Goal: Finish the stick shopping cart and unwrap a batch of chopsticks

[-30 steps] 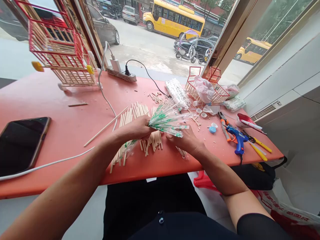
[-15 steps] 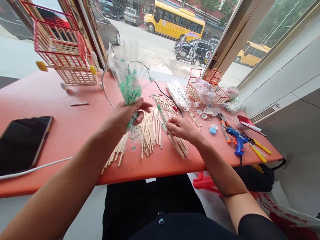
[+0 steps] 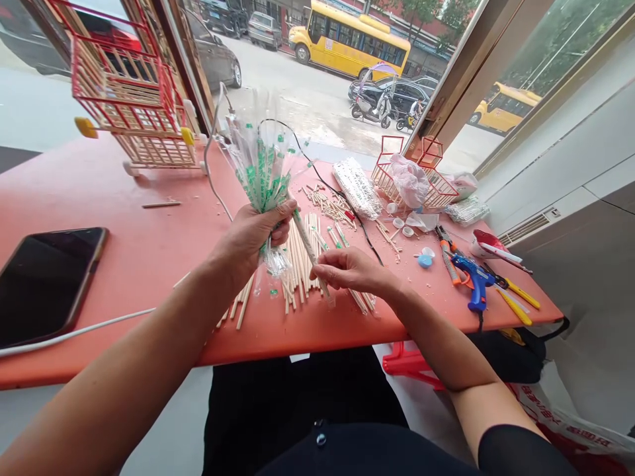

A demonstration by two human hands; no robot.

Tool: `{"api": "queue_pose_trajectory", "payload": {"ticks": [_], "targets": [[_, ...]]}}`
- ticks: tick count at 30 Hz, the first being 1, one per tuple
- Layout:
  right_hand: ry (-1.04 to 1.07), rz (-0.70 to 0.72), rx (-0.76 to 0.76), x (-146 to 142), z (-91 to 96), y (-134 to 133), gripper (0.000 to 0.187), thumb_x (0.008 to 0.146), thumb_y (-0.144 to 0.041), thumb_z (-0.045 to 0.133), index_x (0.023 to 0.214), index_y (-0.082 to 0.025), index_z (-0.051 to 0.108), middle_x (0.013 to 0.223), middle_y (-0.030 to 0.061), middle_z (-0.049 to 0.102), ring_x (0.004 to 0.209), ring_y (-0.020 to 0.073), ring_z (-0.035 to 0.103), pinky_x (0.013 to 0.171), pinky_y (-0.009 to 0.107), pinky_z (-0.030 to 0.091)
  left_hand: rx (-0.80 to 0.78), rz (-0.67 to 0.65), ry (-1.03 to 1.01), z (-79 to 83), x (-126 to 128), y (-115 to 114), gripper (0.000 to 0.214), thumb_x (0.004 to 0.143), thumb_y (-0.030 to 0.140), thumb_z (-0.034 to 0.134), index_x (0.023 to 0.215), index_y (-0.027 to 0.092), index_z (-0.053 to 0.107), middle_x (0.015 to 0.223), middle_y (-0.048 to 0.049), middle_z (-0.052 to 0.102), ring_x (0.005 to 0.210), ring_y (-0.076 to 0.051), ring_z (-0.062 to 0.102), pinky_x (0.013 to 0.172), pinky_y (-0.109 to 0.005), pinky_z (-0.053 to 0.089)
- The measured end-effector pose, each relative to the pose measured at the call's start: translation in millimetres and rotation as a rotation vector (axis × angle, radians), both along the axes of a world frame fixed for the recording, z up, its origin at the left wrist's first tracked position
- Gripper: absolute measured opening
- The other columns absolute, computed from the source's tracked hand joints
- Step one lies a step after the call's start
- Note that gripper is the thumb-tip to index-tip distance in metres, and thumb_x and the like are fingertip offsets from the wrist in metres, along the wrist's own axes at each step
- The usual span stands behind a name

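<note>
My left hand point(image 3: 253, 235) is closed round a bunch of clear wrappers with green print point(image 3: 262, 168), held upright above the red table point(image 3: 124, 231). My right hand point(image 3: 347, 271) pinches the lower end of a wrapped wooden chopstick point(image 3: 308, 248) that slants up to my left thumb. Under both hands lies a pile of several bare wooden chopsticks point(image 3: 300, 254).
A black phone point(image 3: 42, 281) with a white cable lies at the left. A red stick-built cart point(image 3: 129, 106) stands at the back left, a smaller red basket point(image 3: 421, 172) at the back right. A blue glue gun point(image 3: 473, 281), pliers and yellow tools lie at the right edge.
My left hand lifted the wrapper bunch from flat over the pile to upright. My right hand let go of the bunch and took hold of one wrapped chopstick.
</note>
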State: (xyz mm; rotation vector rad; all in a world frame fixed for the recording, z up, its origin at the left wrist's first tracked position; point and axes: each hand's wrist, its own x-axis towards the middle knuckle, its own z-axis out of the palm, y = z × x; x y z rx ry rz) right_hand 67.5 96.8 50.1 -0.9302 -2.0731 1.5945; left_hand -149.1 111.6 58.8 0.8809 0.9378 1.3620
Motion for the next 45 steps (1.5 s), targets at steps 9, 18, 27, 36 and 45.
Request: {"api": "queue_pose_trajectory", "payload": {"ticks": [9,18,27,36,45], "targets": [[0.086,-0.094,-0.042,-8.1,-0.5,-9.1,0.051,0.094,-0.065,0.073,0.078,-0.017,0.068,0.056,-0.0069,0.050,0.050,0.0066,0.039,0.048,0.022,0.029,0.029,-0.211,0.050,-16.9,2.9,6.8,0.030,0.076,0.035,0.095,0.081,0.012,0.076,0.048,0.0049,0.047,0.039,-0.004,0.028,0.040,-0.019,0.020],[0.082,-0.128,-0.035,-4.5,-3.5,2.5,0.053,0.092,-0.069,0.075,0.083,-0.017,0.070,0.070,-0.0002,0.067,0.058,0.0094,0.058,0.049,0.020,0.044,-0.031,-0.321,0.053,-10.8,15.4,-4.6,0.036,0.073,0.043,0.095,0.083,0.014,0.075,0.055,0.0032,0.054,0.040,-0.005,0.032,0.040,-0.022,0.021],[0.326,-0.577,0.078,21.0,5.8,26.6,0.067,0.079,-0.085,0.077,0.095,-0.021,0.072,0.080,-0.0009,0.062,0.060,0.0084,0.050,0.047,0.022,0.036,-0.066,-0.422,0.277,-0.3,16.2,-13.4,0.028,0.073,0.040,0.092,0.076,0.015,0.080,0.064,-0.0027,0.062,0.040,-0.005,0.034,0.037,-0.024,0.019],[0.444,-0.750,0.107,28.3,9.9,34.2,0.043,0.079,-0.061,0.086,0.073,-0.022,0.069,0.066,-0.0043,0.046,0.056,0.0077,0.036,0.046,0.024,0.025,-0.019,-0.598,0.332,-6.4,13.4,-9.6,0.035,0.067,0.043,0.098,0.071,0.014,0.080,0.056,-0.0031,0.058,0.039,-0.005,0.034,0.036,-0.021,0.018],[0.604,-0.961,0.300,62.0,29.7,46.7,0.036,0.087,-0.061,0.086,0.085,-0.026,0.080,0.064,-0.0059,0.051,0.053,0.0073,0.038,0.045,0.026,0.028,-0.043,-0.648,0.345,1.3,0.8,-5.2,0.033,0.073,0.035,0.095,0.081,0.011,0.075,0.050,0.0047,0.047,0.040,-0.004,0.033,0.038,-0.017,0.022]]}}
